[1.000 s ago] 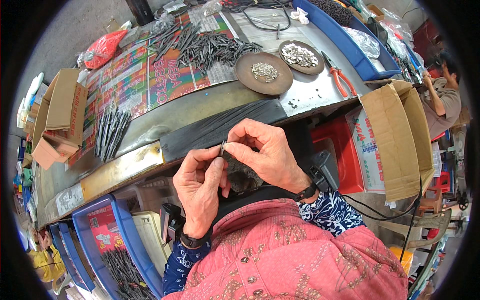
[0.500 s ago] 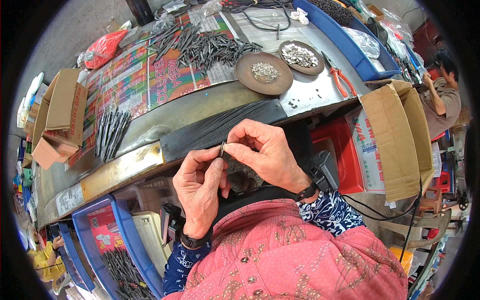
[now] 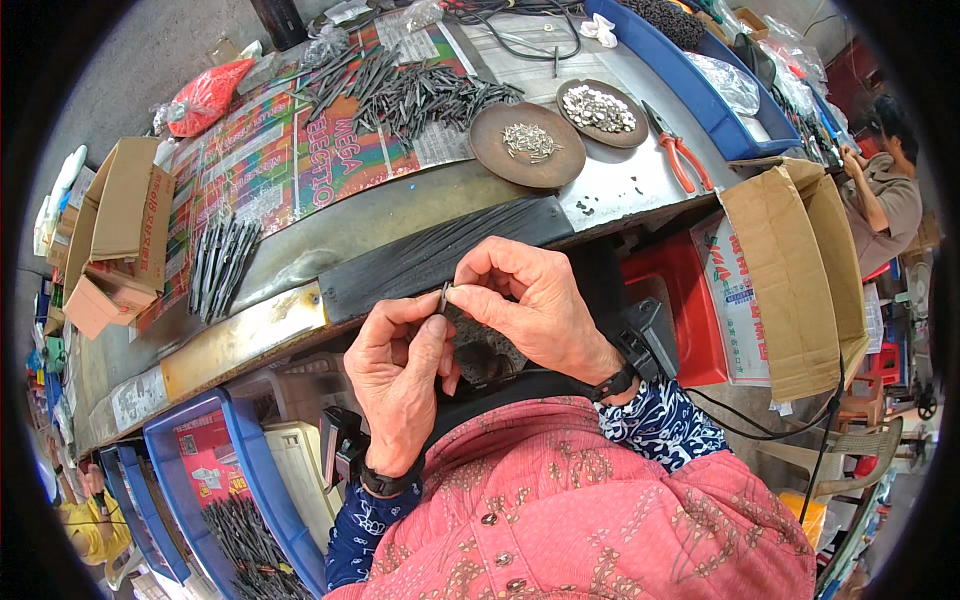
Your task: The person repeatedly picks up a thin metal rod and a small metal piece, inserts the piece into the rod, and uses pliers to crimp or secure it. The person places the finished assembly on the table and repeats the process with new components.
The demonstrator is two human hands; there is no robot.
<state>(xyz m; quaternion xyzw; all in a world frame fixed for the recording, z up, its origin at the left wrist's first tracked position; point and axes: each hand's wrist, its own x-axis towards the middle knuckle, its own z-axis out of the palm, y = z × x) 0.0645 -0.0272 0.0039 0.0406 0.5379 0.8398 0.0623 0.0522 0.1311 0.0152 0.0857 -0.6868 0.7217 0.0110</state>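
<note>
My left hand (image 3: 402, 372) is closed, thumb and forefinger pinching a small dark, narrow piece (image 3: 444, 296). From the right, my right hand (image 3: 535, 310) meets it, its thumb and forefinger pressed together at the same piece's upper end. Both hands are above my lap at the bench's front edge. What kind of part it is cannot be made out, since the fingertips cover most of it. Beyond the hands, a brown dish (image 3: 490, 150) holds small metal pins, and a second dish (image 3: 566, 93) holds round silvery pieces. Red-handled pliers (image 3: 678, 155) lie beside them.
A heap of dark slim parts (image 3: 400, 95) covers the far bench, with a neat row of them (image 3: 222, 268) at left. Cardboard boxes (image 3: 790, 290) flank me. Blue trays (image 3: 240, 430) stand below left; another blue tray (image 3: 690, 80) lies far right. Two people work nearby.
My hands stay almost still, pinching the same small piece. At the left edge, the person in yellow has shifted an arm.
</note>
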